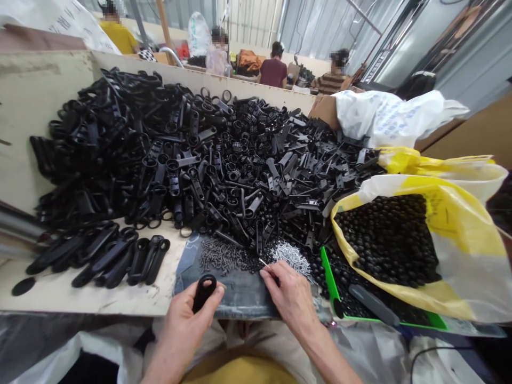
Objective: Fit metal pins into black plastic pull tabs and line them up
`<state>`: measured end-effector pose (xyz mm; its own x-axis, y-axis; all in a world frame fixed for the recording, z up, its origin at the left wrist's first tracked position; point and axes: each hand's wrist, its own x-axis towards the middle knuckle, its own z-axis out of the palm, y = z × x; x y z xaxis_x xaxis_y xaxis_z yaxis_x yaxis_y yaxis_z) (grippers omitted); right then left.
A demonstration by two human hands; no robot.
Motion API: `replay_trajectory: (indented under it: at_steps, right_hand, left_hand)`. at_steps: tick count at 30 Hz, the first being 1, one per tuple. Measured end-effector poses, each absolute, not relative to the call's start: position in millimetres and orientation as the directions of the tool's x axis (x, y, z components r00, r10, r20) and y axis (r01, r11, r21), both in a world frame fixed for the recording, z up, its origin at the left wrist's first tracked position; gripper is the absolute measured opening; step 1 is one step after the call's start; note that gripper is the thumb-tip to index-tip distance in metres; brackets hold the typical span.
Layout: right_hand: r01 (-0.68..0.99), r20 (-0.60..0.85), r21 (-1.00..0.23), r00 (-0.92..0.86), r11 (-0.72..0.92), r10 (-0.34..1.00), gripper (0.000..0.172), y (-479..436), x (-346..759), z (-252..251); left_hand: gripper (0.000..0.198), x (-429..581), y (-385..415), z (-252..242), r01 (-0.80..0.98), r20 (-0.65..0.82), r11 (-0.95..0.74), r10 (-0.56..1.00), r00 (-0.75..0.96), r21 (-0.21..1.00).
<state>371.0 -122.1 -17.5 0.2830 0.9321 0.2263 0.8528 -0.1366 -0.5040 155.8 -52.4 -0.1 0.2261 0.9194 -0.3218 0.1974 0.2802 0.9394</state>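
My left hand is closed around a black plastic part with a ring-shaped end, over the near edge of a dark cloth mat. To its right, my right hand pinches a thin metal piece, too small to identify, near the piles of screws. Dark screws lie at the mat's upper left, and silver screws lie just beyond my right fingers.
Black plastic parts form a large heap behind the mat. Several longer ones lie at left. A yellow-white bag of small black pieces and a green tray stand at right. People sit beyond the back board.
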Motion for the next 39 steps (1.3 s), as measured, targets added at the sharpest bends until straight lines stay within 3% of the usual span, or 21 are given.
replay_trajectory:
  at_steps: [7, 10, 15, 18, 23, 33, 39]
  right_hand:
    - [0.845, 0.236, -0.531, 0.215, -0.059, 0.948, 0.035, -127, 373, -18]
    - [0.790, 0.237, -0.612, 0.228, -0.038, 0.944, 0.030, -130, 372, -15]
    - [0.458, 0.159, -0.889, 0.277, 0.016, 0.947, 0.018, -121, 351, 0]
    - [0.254, 0.108, -0.967, 0.274, 0.037, 0.956, 0.017, -110, 332, 9]
    - [0.128, 0.074, -0.991, 0.251, 0.043, 0.965, 0.016, -98, 314, 11]
    - [0.095, 0.039, -0.995, 0.210, 0.019, 0.977, 0.013, -103, 315, 9]
    - [0.034, -0.046, -0.998, 0.173, -0.053, 0.984, 0.022, -106, 319, 0]
  left_hand:
    - [0.058, 153, -52, 14, 0.003, -0.519, 0.535, 0.817, 0.250, 0.845]
    - [0.061, 156, -53, 17, -0.069, -0.574, 0.611, 0.771, 0.277, 0.788]
    - [0.058, 160, -58, 21, -0.113, -0.580, 0.641, 0.745, 0.329, 0.759]
    - [0.057, 160, -62, 21, -0.102, -0.556, 0.619, 0.757, 0.342, 0.779]
    - [0.049, 156, -64, 18, -0.111, -0.529, 0.595, 0.774, 0.348, 0.796]
    - [0.046, 154, -66, 11, -0.095, -0.519, 0.576, 0.787, 0.335, 0.812]
    - [0.043, 153, -69, 8, -0.076, -0.516, 0.566, 0.793, 0.324, 0.821]
